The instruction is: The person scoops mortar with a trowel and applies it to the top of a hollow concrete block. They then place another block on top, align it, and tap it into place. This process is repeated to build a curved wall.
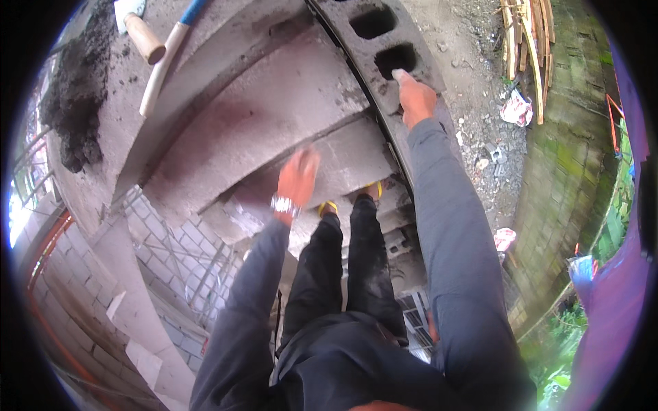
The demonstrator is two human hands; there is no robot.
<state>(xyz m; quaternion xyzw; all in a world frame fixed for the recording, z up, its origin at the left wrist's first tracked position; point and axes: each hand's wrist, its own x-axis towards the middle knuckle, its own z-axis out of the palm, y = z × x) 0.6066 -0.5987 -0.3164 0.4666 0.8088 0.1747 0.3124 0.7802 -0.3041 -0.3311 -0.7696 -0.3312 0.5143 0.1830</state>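
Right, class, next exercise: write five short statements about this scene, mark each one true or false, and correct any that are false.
1. The right hand is at a grey hollow block. True.
2. A silver watch or bracelet is on the wrist of the left hand. True.
3. The left hand is gripping a hammer. False: it is blurred, but no tool shows in it; the wooden-handled tool lies apart at the upper left.
4. A bundle of timber lies at the lower left. False: the wooden strips are at the upper right.
5. Yellow footwear straps show at the ends of the dark trousers. True.
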